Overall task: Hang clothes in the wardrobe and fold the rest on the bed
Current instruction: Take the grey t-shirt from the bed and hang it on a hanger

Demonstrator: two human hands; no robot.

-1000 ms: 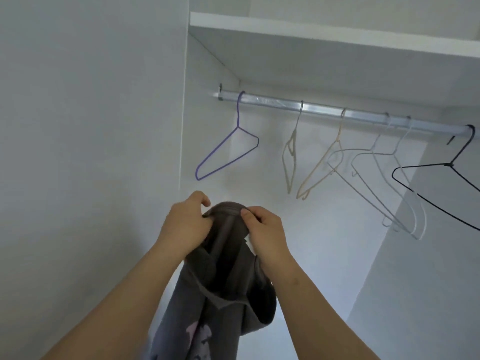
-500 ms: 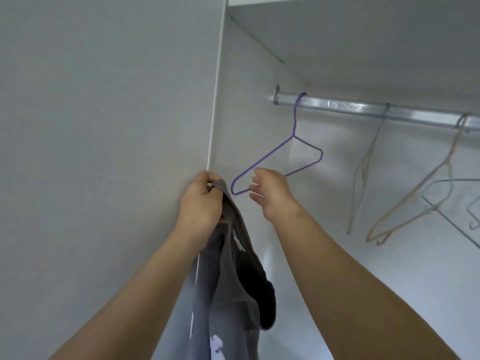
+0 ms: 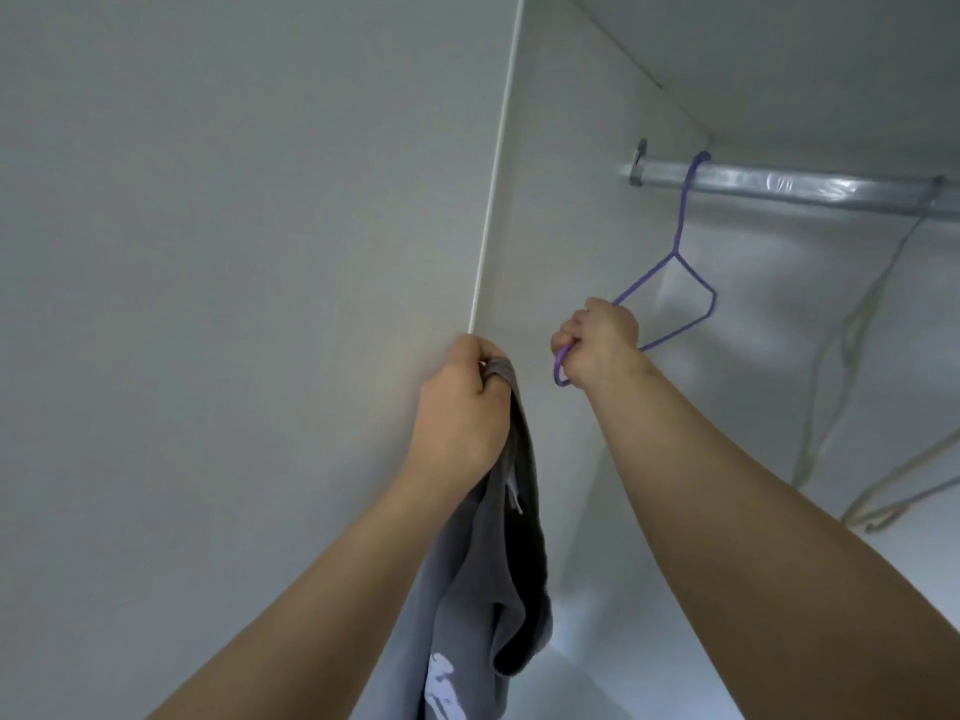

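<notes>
A grey garment point(image 3: 483, 589) with a pale print near its bottom hangs down from my left hand point(image 3: 462, 407), which grips its top edge against the front edge of the wardrobe's side panel. My right hand point(image 3: 597, 340) is closed around the lower left corner of a purple wire hanger point(image 3: 675, 293). The hanger's hook is still over the metal rail point(image 3: 779, 187) inside the wardrobe. The two hands are apart, with the garment below and left of the hanger.
A white wardrobe side panel point(image 3: 260, 304) fills the left. Pale hangers point(image 3: 852, 345) dangle from the rail at the right edge. The shelf underside point(image 3: 779, 59) sits just above the rail.
My right hand left the garment, reached up and closed on the purple hanger's corner. The left hand kept the garment and rose slightly. The view swung left.
</notes>
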